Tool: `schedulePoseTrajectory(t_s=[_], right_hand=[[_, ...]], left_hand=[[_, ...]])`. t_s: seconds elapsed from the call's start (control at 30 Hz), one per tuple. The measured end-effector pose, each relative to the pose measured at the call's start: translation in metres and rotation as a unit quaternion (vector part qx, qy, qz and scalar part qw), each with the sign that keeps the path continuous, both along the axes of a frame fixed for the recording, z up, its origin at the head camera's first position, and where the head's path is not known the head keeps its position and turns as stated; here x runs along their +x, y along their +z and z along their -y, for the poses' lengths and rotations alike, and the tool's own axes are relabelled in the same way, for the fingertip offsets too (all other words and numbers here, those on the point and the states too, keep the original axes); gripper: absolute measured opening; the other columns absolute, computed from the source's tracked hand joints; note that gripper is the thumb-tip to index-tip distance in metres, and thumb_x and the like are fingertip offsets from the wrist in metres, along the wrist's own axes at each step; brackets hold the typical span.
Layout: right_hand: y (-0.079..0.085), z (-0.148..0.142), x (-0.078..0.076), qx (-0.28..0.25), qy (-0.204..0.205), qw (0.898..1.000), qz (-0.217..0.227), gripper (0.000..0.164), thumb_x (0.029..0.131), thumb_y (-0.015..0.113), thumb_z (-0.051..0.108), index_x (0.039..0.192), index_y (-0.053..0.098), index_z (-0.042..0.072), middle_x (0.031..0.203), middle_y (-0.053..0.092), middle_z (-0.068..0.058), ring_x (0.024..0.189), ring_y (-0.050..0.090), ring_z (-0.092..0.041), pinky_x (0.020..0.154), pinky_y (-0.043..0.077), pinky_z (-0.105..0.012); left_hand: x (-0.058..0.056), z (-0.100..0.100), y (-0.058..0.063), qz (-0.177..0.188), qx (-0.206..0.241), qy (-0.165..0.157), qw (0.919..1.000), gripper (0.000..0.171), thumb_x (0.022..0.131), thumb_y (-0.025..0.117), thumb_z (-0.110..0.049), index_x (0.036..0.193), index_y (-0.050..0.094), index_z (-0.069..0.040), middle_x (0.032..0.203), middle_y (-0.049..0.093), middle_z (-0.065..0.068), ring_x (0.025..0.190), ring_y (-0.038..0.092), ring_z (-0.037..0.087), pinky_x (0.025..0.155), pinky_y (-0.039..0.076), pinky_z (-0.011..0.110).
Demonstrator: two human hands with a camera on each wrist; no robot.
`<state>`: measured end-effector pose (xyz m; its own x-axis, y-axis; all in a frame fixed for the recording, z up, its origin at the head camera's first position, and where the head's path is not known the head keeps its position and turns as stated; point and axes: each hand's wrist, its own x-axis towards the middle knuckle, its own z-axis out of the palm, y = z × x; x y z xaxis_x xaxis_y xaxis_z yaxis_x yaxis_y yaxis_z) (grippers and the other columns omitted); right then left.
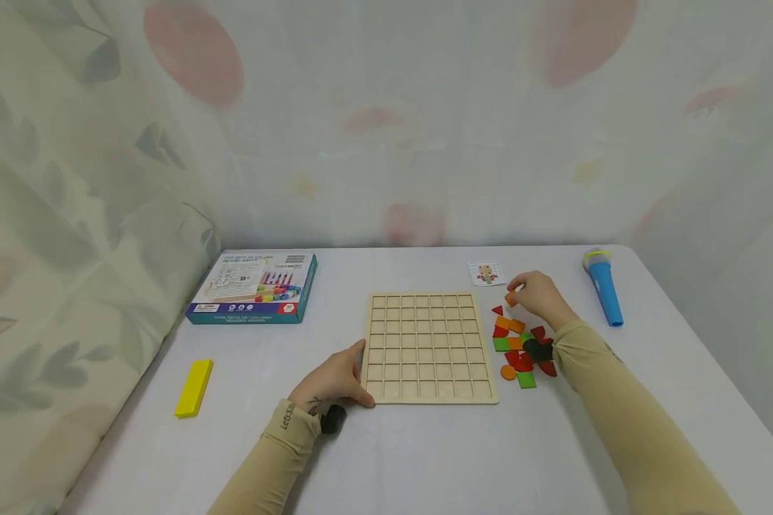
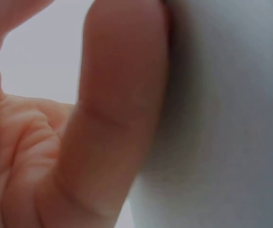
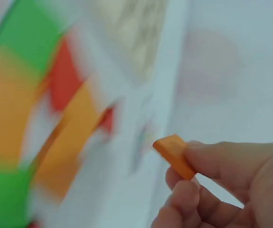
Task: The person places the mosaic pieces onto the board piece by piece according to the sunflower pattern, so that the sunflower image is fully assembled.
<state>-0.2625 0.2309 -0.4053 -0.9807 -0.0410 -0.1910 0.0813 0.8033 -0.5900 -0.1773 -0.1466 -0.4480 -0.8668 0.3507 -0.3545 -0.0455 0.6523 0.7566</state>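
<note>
My right hand (image 1: 538, 295) pinches a small flat orange tile (image 3: 175, 154) between thumb and fingertips, above the far end of a pile of loose tiles. Red, green and orange tiles (image 1: 501, 344) in square, round and wedge shapes make up that pile, partly covered by my right wrist. To its left lies a wooden grid board (image 1: 428, 348) with bare square cells. Resting at the board's left edge is my left hand (image 1: 335, 375), its thumb by the near left corner and its fingers farther up the side. The left wrist view shows mostly the thumb (image 2: 122, 71), close up.
A small picture card (image 1: 486, 273) with a coloured pattern lies behind the pile. At the far right is a blue toy microphone (image 1: 604, 288). A game box (image 1: 253, 287) sits at the back left, and a yellow block (image 1: 194, 388) lies nearer on that side.
</note>
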Motion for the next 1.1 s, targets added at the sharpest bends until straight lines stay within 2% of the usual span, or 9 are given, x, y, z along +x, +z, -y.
schedulePoseTrajectory(t_s=[0.1,0.2,0.27,0.37,0.57,0.8,0.9,1.1], right_hand=[[0.009,0.02,-0.003,-0.082,-0.011,0.996,-0.018,0.028,0.089,0.056,0.012,0.111,0.061,-0.004,0.101,0.061,-0.022,0.076,0.058,-0.025,0.069,0.048,-0.033],[0.012,0.048,-0.006,-0.166,-0.02,0.986,0.005,0.029,0.09,0.057,0.01,0.112,0.059,-0.007,0.095,0.064,-0.021,0.073,0.062,-0.025,0.073,0.052,-0.036],[0.009,0.067,-0.009,-0.194,-0.028,0.98,0.021,0.028,0.089,0.059,0.009,0.111,0.059,-0.008,0.094,0.065,-0.02,0.071,0.065,-0.021,0.072,0.054,-0.035],[-0.001,0.092,-0.014,-0.208,-0.028,0.977,0.042,0.026,0.087,0.061,0.007,0.108,0.06,-0.008,0.095,0.065,-0.02,0.067,0.065,-0.018,0.067,0.054,-0.031],[-0.022,0.125,-0.017,-0.197,-0.025,0.979,0.051,0.02,0.085,0.063,0.005,0.101,0.063,-0.006,0.094,0.065,-0.02,0.058,0.061,-0.013,0.06,0.052,-0.027],[-0.028,0.14,-0.016,-0.176,-0.037,0.982,0.056,0.015,0.084,0.065,0.005,0.094,0.061,-0.004,0.073,0.063,-0.012,0.054,0.057,-0.013,0.052,0.048,-0.024],[-0.029,0.143,-0.016,-0.165,-0.039,0.984,0.05,0.013,0.083,0.066,0.006,0.091,0.061,-0.003,0.069,0.062,-0.01,0.053,0.056,-0.013,0.05,0.046,-0.023],[-0.031,0.148,-0.016,-0.066,-0.028,0.997,-0.003,0.013,0.079,0.07,0.014,0.078,0.067,0.002,0.072,0.063,-0.007,0.058,0.053,-0.014,0.053,0.042,-0.024]], left_hand=[[0.001,-0.001,0.0,-0.002,0.004,-0.001,1.0,0.121,0.052,0.087,-0.004,0.147,0.013,0.001,0.067,0.056,0.009,0.056,0.051,0.017,0.051,0.042,0.029],[0.001,-0.001,0.0,-0.004,0.008,-0.003,1.0,0.121,0.052,0.087,-0.003,0.147,0.012,0.002,0.067,0.056,0.008,0.056,0.051,0.017,0.052,0.042,0.029],[0.001,-0.002,0.0,-0.005,0.011,-0.006,0.9999,0.121,0.052,0.087,-0.003,0.147,0.011,0.002,0.066,0.056,0.008,0.056,0.051,0.016,0.052,0.042,0.028],[0.0,-0.003,-0.002,-0.006,0.014,-0.01,0.9998,0.121,0.053,0.087,-0.004,0.147,0.011,0.002,0.065,0.055,0.007,0.055,0.05,0.016,0.05,0.041,0.028],[-0.001,-0.003,-0.003,-0.016,-0.004,-0.012,0.9998,0.122,0.051,0.088,-0.007,0.147,0.013,0.002,0.08,0.059,0.008,0.069,0.052,0.018,0.064,0.042,0.029],[-0.001,-0.004,-0.003,-0.017,-0.012,-0.009,0.9997,0.122,0.052,0.089,-0.009,0.147,0.013,0.002,0.089,0.06,0.009,0.075,0.051,0.019,0.069,0.042,0.03],[-0.001,-0.004,-0.002,-0.021,-0.013,-0.01,0.9996,0.122,0.052,0.089,-0.01,0.147,0.014,0.002,0.105,0.06,0.011,0.082,0.051,0.018,0.077,0.041,0.03],[-0.001,-0.004,-0.003,-0.018,-0.007,-0.004,0.9998,0.123,0.05,0.089,-0.009,0.147,0.014,0.0,0.115,0.058,0.014,0.087,0.051,0.019,0.078,0.041,0.031]])
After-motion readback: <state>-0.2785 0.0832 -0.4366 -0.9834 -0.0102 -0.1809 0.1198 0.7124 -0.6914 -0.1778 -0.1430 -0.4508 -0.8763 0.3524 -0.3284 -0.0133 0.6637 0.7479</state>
